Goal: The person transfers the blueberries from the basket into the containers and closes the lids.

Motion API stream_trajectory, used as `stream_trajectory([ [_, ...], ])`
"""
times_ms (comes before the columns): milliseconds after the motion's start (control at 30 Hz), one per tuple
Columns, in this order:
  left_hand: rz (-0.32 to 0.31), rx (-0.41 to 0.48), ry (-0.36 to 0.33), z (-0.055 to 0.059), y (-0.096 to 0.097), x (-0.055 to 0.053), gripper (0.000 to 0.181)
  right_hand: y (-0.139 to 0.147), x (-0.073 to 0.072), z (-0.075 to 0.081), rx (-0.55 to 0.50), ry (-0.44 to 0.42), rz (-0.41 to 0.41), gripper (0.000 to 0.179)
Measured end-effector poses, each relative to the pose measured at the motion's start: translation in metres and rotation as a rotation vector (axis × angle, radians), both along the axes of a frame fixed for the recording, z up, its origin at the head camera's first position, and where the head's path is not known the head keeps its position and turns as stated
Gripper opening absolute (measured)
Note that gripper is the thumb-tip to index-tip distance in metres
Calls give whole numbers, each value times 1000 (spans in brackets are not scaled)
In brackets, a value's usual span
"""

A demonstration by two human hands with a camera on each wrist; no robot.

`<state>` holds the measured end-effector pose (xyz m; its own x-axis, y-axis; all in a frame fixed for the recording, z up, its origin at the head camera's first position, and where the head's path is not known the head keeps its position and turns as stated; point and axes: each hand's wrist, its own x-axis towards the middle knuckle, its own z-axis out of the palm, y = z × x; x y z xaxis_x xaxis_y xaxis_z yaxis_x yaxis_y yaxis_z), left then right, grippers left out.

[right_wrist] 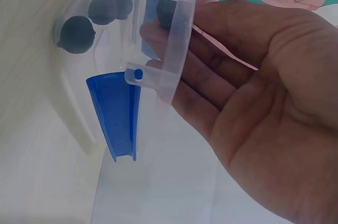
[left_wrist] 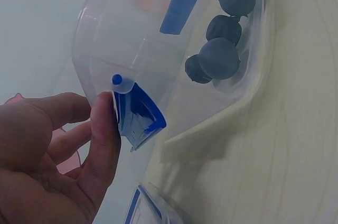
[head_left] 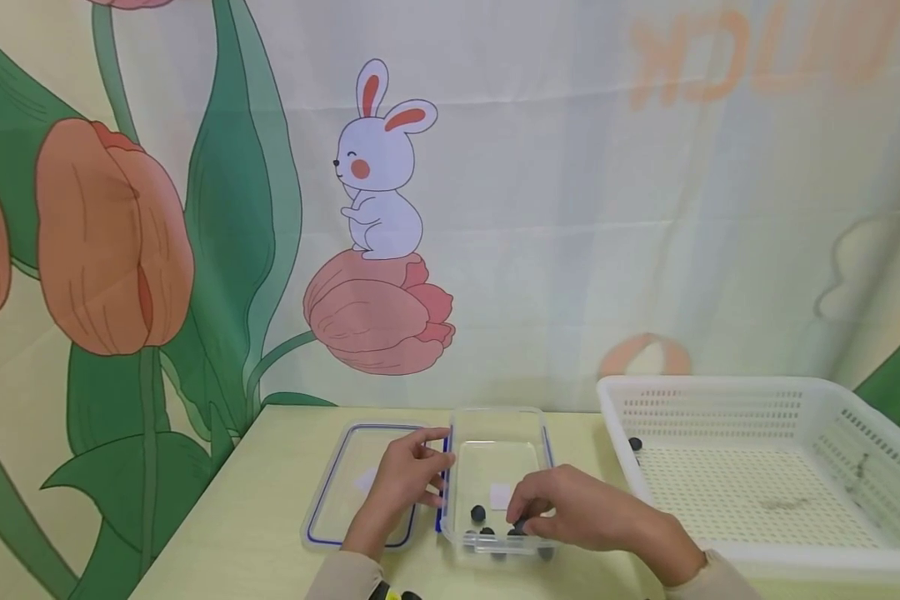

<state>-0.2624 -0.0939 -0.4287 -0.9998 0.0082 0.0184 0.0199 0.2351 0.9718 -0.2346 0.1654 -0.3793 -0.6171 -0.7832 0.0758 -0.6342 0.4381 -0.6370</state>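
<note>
A clear plastic container [head_left: 495,457] with blue side clips stands on the table, several blueberries [head_left: 477,513] lying at its near end. At its left rim is my left hand [head_left: 407,475]; in the left wrist view its thumb and fingers pinch the edge beside a blue clip [left_wrist: 138,113]. My right hand [head_left: 581,510] reaches over the near right corner. Its fingertips pinch a dark blueberry [right_wrist: 166,12] just inside the wall, partly hidden by the rim in the right wrist view. More blueberries [left_wrist: 219,57] show through the container's side.
To the left lies the container's lid [head_left: 326,492], flat on the table with a blue seal around its edge. A large white plastic basket [head_left: 720,552] stands on the right, with a blueberry [head_left: 635,444] at its left side. Behind the table hangs a printed curtain [head_left: 525,208].
</note>
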Motion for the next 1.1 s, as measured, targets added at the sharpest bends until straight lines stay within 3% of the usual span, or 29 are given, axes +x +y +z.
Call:
stream_trajectory([
  [233,-5,-4,7,1,0,0,47,1,1,1,8,21,-3,11],
  [433,-4,-1,4,2,2,0,48,9,3,11,-20,5,-22,12],
  [600,2,-2,0,1,3,0,48,23,7,26,-61,35,-43,15],
  [733,6,3,-8,0,3,0,47,34,9,40,-68,115,-35,15],
  [1100,19,9,-33,0,2,-2,46,59,6,84,33,197,-75,14],
])
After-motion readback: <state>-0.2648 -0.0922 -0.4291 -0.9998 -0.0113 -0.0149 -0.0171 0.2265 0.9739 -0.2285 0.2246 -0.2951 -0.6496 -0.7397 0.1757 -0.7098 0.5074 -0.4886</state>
